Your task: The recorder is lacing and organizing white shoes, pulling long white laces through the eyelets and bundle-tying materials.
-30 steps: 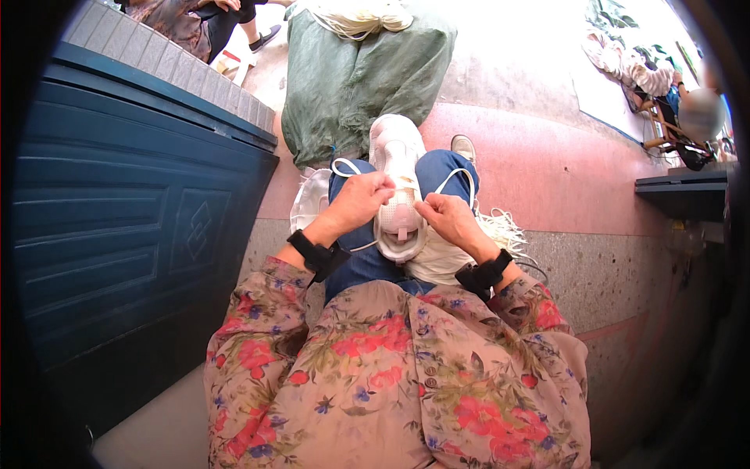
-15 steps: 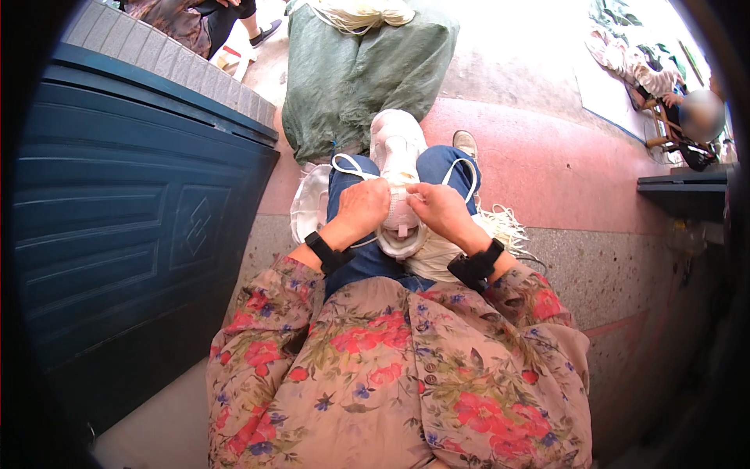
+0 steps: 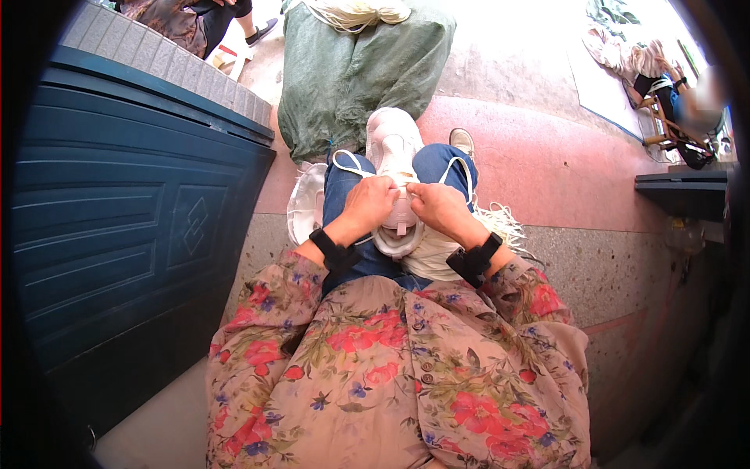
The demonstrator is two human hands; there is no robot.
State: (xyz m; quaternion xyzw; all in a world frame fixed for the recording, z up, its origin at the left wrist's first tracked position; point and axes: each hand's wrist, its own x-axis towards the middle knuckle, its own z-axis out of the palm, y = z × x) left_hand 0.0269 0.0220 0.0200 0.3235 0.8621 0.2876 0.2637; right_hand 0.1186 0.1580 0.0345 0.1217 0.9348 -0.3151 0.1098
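A white sneaker (image 3: 393,139) rests between my knees, its toe pointing away and its heel opening towards me. A white shoelace (image 3: 458,164) runs through it, with one loose loop over each knee. My left hand (image 3: 367,207) pinches the lace at the left side of the shoe's tongue. On the opposite side, my right hand (image 3: 442,211) is closed on the lace too, thumb and finger together. Both hands are close together over the tongue, and the exact grip of the fingertips is partly hidden.
Ahead stands a large green sack (image 3: 355,78) with a bundle of white laces (image 3: 359,12) on top. More laces (image 3: 500,227) hang by my right leg. A whitish bag-like item (image 3: 306,205) is at my left. A dark blue panelled door (image 3: 125,211) borders the left. Other people sit far off.
Both hands stay at the tongue; my left fingers have shifted slightly right and the right fingers have curled in a little. At far right, another person's arm has moved.
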